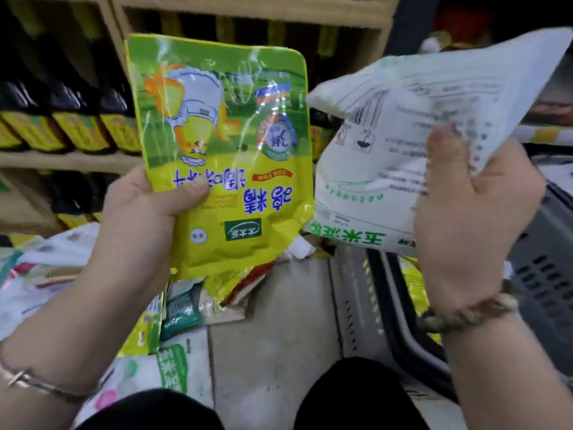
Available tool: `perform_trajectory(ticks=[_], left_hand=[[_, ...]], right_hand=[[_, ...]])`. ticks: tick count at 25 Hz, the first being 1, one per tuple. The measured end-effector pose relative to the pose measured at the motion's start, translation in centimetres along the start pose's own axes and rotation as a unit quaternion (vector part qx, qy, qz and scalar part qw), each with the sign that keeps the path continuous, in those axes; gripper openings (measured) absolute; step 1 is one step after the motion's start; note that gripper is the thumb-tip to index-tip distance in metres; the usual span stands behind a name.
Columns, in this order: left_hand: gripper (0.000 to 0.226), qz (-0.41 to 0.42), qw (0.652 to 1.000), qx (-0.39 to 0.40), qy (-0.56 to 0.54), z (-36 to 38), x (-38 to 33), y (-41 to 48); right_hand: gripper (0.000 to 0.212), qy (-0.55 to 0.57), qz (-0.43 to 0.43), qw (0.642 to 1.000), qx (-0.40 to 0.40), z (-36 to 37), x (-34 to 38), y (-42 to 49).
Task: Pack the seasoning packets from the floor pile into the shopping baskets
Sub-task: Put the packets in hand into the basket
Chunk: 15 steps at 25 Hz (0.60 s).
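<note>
Gripping yellow packet [223, 144] by one edge, left hand [145, 212]; right hand [465, 218] fingers [446, 156] round white packet [403, 119], seemingly over basket [353, 293] rim.

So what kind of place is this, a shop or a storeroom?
Most likely a grocery shop aisle: wooden shelves of dark bottles with yellow labels, grey shopping baskets on the floor, and a pile of sealed packets like the yellow packet and white packet held up.
</note>
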<state>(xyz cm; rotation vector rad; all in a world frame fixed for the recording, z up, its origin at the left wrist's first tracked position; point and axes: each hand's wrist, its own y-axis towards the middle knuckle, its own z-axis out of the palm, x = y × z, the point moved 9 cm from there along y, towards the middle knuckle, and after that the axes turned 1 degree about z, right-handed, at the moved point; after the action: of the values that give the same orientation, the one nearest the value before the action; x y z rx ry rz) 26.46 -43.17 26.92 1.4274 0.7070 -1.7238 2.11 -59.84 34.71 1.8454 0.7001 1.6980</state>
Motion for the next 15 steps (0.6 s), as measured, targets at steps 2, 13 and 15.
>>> perform_trajectory(ticks=[2,13,15], left_hand=[[0.02,0.003,0.999,0.038,0.008,4.0,-1.0,-0.9],[0.021,-0.06,0.981,0.129,0.133,20.1,5.2,-1.7],[0.017,-0.055,0.977,0.101,0.177,22.3,7.8,-0.4]], right_hand=[[0.005,0.0,0.029,1.0,0.007,-2.7,-1.5,2.5],[0.017,-0.256,0.182,0.945,0.092,-12.3,-18.3,10.4],[0.024,-0.298,0.226,0.917,0.136,-11.5,-23.4,9.6]])
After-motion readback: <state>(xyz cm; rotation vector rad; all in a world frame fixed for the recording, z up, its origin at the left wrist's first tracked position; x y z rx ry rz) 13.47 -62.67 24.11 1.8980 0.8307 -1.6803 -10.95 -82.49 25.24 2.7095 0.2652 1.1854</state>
